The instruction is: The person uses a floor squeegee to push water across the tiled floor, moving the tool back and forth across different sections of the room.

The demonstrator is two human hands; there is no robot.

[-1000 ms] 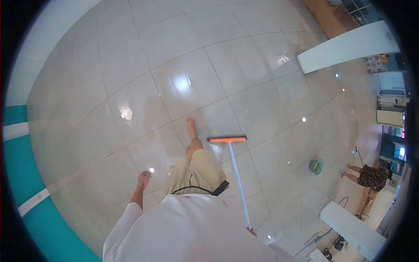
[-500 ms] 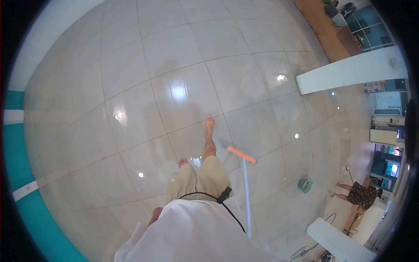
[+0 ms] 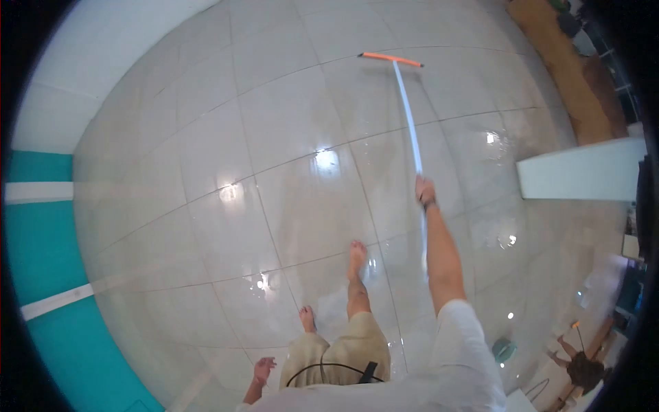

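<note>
My right hand (image 3: 425, 190) is wrapped round the pale blue pole (image 3: 409, 117) of a floor squeegee, with my arm stretched out forward. The orange squeegee head (image 3: 391, 59) is at the far end of the pole, over the tiles near the top, with a shadow beneath it. The pole's rear end runs down beside my forearm. My left hand (image 3: 263, 369) hangs beside my left hip, fingers apart, holding nothing. My bare feet stand on the wet, shiny tiled floor (image 3: 302, 206).
A green bucket (image 3: 504, 350) stands on the floor at lower right. Beyond it, another person (image 3: 585, 371) holds an orange-headed pole. A white pillar (image 3: 583, 172) juts in at right. A teal and white wall (image 3: 44, 240) runs along the left.
The squeegee has moved forward and up, away from my feet. My right arm and hand have come into view on its pole. My left hand now shows with its fingers apart.
</note>
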